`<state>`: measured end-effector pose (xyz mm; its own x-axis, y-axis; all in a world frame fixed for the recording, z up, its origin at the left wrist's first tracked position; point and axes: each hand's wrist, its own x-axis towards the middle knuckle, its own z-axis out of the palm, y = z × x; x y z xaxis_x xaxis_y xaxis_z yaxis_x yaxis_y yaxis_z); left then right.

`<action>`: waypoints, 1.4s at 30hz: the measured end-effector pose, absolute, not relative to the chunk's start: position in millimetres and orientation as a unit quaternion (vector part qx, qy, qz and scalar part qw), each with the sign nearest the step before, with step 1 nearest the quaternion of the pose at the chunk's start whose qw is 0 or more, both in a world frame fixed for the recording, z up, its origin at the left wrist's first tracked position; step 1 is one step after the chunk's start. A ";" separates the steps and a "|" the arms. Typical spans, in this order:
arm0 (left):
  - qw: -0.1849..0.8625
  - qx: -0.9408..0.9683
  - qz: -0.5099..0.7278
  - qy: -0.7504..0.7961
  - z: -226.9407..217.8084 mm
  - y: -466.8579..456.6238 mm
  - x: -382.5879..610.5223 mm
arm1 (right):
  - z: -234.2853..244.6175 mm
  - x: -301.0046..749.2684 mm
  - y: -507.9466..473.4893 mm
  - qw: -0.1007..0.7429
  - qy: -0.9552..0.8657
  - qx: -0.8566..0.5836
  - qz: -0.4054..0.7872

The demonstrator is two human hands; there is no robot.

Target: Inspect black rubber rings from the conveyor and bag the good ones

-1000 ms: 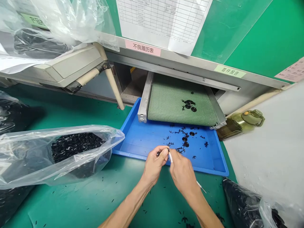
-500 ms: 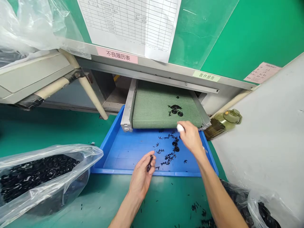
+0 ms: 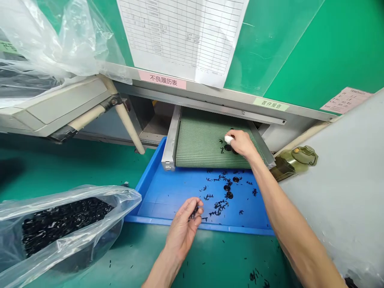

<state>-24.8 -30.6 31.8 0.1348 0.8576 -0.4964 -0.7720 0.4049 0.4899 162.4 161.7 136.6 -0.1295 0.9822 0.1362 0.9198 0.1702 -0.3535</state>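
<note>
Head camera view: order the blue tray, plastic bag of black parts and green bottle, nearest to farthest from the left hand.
From the left hand:
1. Blue tray: under it, at the near edge.
2. Plastic bag of black parts: off to the left.
3. Green bottle: far right, beyond the tray.

I'm at a factory workstation. A mesh conveyor [image 3: 204, 140] runs out over a blue tray [image 3: 198, 225] on my green counter [image 3: 72, 168]. A paper log sheet [image 3: 180, 36] hangs above a pink label [image 3: 162, 79] reading "defect history" in Chinese, and a plastic bag [image 3: 126, 197] to my left holds many small black parts [image 3: 66, 224].
</note>
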 end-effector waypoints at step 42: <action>0.783 0.159 0.524 0.295 40.0 -52.1 -23.6 | 73.0 132.7 -63.8 0.260 -0.710 -0.574 0.313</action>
<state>-23.6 -52.1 40.0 0.2758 0.9147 -0.2952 -0.7274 0.3994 0.5580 132.7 -63.8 73.0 -0.2044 0.9788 0.0106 0.6529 0.1444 -0.7436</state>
